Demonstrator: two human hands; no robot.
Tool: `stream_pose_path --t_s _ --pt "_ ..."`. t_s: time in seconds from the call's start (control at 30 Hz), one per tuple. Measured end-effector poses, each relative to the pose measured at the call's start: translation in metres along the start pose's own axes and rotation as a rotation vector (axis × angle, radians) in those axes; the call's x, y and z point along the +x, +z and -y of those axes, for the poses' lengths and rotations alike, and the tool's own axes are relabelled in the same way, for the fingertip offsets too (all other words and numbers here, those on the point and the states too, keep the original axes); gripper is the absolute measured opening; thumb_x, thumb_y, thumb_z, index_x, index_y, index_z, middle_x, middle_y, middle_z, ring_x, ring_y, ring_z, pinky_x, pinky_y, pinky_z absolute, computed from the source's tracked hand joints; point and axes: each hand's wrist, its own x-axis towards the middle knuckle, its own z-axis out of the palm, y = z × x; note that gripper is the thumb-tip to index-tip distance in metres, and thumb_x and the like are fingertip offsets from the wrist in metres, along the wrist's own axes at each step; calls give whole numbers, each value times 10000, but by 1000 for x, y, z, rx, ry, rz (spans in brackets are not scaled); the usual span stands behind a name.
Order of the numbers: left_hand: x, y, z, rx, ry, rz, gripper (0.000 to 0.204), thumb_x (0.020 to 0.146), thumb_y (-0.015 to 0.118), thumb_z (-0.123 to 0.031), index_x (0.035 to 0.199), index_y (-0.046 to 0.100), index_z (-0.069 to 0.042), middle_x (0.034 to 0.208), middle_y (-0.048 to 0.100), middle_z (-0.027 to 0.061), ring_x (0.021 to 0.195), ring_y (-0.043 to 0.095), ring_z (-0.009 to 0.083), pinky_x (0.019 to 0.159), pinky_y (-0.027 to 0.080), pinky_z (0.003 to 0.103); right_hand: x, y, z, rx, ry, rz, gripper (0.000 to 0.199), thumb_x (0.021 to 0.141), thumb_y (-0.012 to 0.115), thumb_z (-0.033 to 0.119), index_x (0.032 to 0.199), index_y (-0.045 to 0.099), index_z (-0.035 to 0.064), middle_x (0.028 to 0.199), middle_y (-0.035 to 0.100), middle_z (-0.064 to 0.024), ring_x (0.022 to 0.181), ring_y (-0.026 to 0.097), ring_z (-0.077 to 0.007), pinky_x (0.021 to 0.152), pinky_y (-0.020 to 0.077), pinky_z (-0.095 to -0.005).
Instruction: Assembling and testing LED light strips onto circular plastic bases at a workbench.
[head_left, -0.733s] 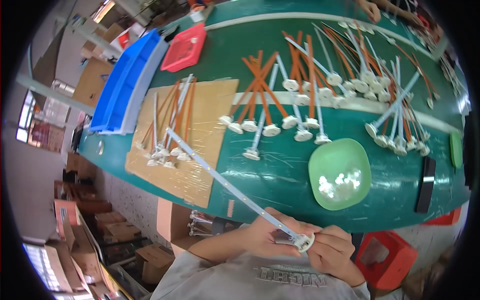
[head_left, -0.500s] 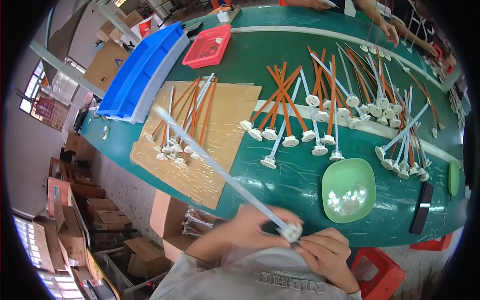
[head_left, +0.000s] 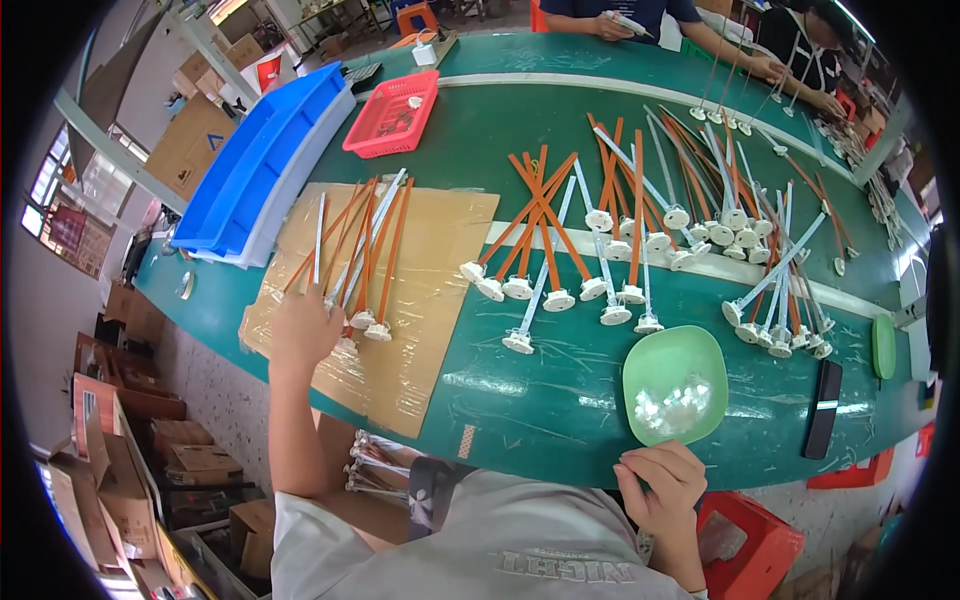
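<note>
My left hand point(head_left: 306, 335) reaches over the cardboard sheet point(head_left: 440, 290), its fingers closed and pointing down among a bundle of orange and whitish strips with round white bases point(head_left: 377, 331). The hand covers its own fingertips and some of the bases, so what it grips is hidden. My right hand point(head_left: 664, 488) is curled at the near edge of the table, just below a green bowl point(head_left: 708, 420) with small clear shiny pieces point(head_left: 675, 405) in it. Whether anything small sits in its curled fingers cannot be seen.
More based strips point(head_left: 560, 300) lie in groups across the green table. A black oblong object point(head_left: 823, 410) lies at right. Behind are a blue bin point(head_left: 225, 190) and a red basket point(head_left: 385, 140). Across the table, other people's hands point(head_left: 768, 68) work. A red stool point(head_left: 755, 545) stands below.
My left hand has moved from in front of my body to the bundle on the cardboard; the long strip it held no longer stands out. The right hand has separated from it. The view has shifted.
</note>
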Motion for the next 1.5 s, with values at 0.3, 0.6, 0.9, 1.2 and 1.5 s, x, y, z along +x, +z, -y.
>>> stream_pose_path --t_s 0.3,0.6,0.9,1.2,1.5 --pt "-21 -20 -118 -302 389 -365 427 830 727 -187 1198 601 -13 985 622 218 956 616 403 808 506 486 -5 -18 -28 -184 82 -70 150 683 768 -35 774 667 29 753 690 -87 633 636 -256 603 502 -327" --pt "5 15 -282 -388 844 -187 242 840 682 -177 1043 659 -48 885 608 141 886 620 335 774 517 427 -1 -12 -2 -42 -22 -23 151 660 781 -8 781 704 37 758 702 -75 614 647 -234 571 517 -309" --pt "-35 -22 -251 -880 626 -48 145 910 680 -99 996 643 11 932 690 159 809 694 284 715 559 363 1 -29 -11 -10 -29 -32 179 660 809 20 807 707 33 782 700 -71 624 652 -224 556 521 -297" --pt "-166 -5 -239 -1615 475 187 266 818 727 65 1076 667 39 1029 729 201 884 730 231 787 589 319 25 7 -4 104 -143 -164 340 668 865 94 966 713 29 860 696 -72 686 693 -212 566 565 -288" --pt "-169 4 -251 -1376 777 -67 308 780 721 36 1075 638 0 998 734 215 828 746 270 704 598 314 4 -2 -5 -37 -205 -261 236 725 782 63 942 705 13 859 688 -61 700 697 -202 560 576 -282"
